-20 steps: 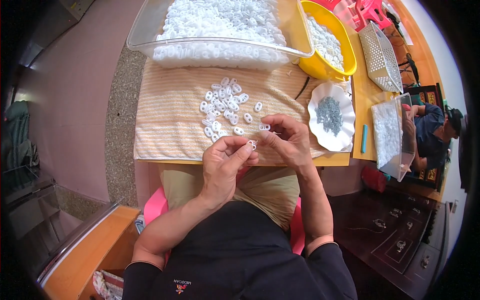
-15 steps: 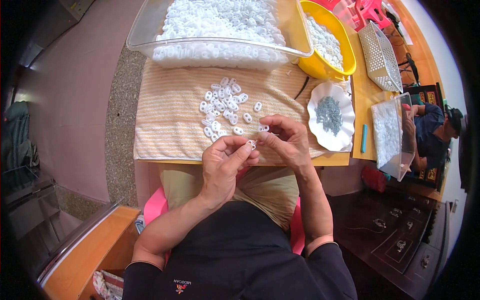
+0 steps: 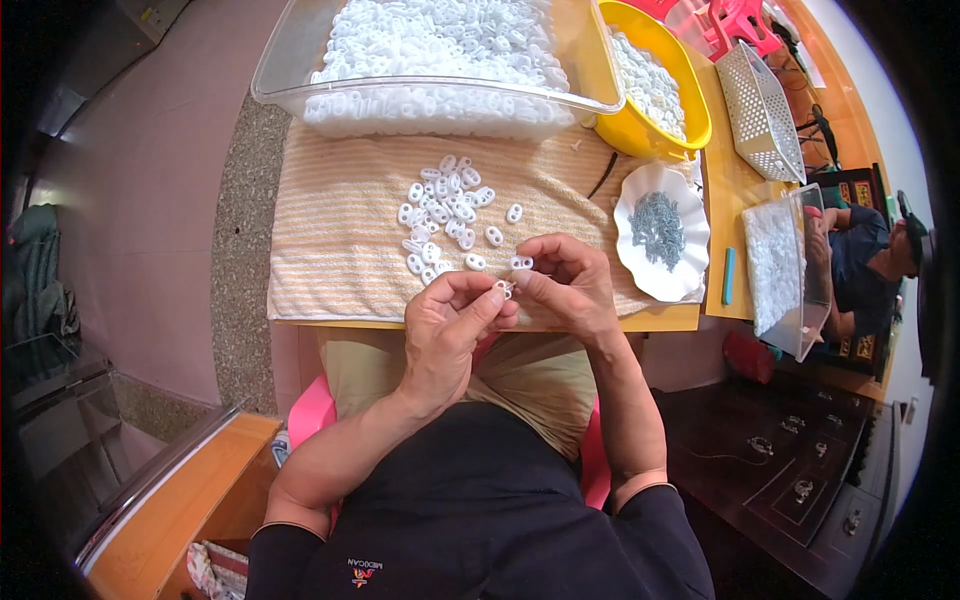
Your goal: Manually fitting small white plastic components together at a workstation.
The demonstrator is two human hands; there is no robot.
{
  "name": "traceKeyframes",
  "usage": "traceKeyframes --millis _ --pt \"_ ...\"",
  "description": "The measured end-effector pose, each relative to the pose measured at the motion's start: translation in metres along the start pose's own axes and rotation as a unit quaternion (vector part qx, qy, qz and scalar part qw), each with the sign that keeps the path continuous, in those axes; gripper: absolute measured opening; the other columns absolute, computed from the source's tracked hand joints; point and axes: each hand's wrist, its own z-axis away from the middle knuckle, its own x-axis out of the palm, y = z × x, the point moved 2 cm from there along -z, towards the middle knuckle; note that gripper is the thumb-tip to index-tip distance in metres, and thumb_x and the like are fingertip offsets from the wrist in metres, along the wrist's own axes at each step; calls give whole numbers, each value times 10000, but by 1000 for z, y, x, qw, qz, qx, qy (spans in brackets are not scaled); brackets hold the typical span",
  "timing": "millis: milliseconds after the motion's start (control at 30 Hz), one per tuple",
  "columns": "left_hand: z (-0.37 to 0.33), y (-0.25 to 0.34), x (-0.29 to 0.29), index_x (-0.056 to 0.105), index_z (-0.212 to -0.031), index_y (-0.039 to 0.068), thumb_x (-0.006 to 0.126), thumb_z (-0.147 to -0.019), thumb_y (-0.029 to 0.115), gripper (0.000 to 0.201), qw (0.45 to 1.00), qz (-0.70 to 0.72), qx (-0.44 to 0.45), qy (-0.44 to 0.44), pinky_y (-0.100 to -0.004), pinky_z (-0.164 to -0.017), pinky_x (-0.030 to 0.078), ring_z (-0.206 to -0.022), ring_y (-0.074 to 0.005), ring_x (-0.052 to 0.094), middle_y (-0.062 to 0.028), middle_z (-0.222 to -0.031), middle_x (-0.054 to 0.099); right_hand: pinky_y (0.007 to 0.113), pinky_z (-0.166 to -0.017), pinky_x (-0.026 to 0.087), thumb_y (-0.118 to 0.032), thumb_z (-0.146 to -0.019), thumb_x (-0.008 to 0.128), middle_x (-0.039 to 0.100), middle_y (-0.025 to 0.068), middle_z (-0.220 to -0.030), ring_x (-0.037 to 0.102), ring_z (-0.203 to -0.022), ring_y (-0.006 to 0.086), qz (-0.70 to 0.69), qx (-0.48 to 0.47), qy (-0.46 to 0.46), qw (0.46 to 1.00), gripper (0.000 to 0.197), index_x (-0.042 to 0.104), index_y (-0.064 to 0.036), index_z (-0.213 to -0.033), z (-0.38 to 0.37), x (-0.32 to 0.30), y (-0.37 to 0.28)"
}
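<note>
I have both hands well to the left of the dish [image 3: 690, 278], over the near part of the towel [image 3: 335, 250] on the counter [image 3: 660, 321]. My right hand [image 3: 572, 290] is the nearer to the dish; its thumb and forefinger pinch a white tag [image 3: 521, 262] with two holes. The tag's long axis runs roughly left to right, its free end pointing away from the dish. My left hand [image 3: 443, 325], farther left, pinches a small white bit [image 3: 503, 289] with a looped outline, too fine to read at this remove.

The relation I watch: the bit sits slightly farther left of the dish than the tag and closer to the wearer's body. The two sets of fingertips almost meet; I cannot tell whether they touch.

The loose pile [image 3: 437, 212] spreads farther left of the dish, beyond my left hand. Grey slivers [image 3: 657, 230] lie in the dish. The yellow tub [image 3: 699, 100] stands beyond it, the clear bin [image 3: 580, 60] beyond and left, and a teal stick [image 3: 728, 276] just right.
</note>
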Motion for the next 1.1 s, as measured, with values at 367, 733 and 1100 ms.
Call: traceKeyframes --millis 367,733,1100 --pt "-1 2 0 575 -1016 -4 608 -902 21 121 1000 11 4 -19 -255 -738 569 -811 -138 660 -95 -912 650 238 -757 518 34 -842 654 670 79 -947 642 -850 119 -63 92 -63 992 220 610 27 -1057 3 -2 -2" --pt "-1 3 0 573 -1023 -6 608 -902 22 130 999 14 7 -34 -262 -736 573 -804 -140 662 -108 -915 657 245 -769 530 20 -840 668 673 93 -956 655 -860 137 -116 101 -100 983 218 602 42 -1047 4 0 -6" --pt "-5 8 -3 578 -1024 14 614 -902 36 128 999 24 18 -19 -282 -746 569 -803 -153 663 -101 -899 664 291 -789 564 -4 -885 619 681 131 -954 672 -857 178 -156 138 -74 975 265 609 67 -1140 8 6 -10"
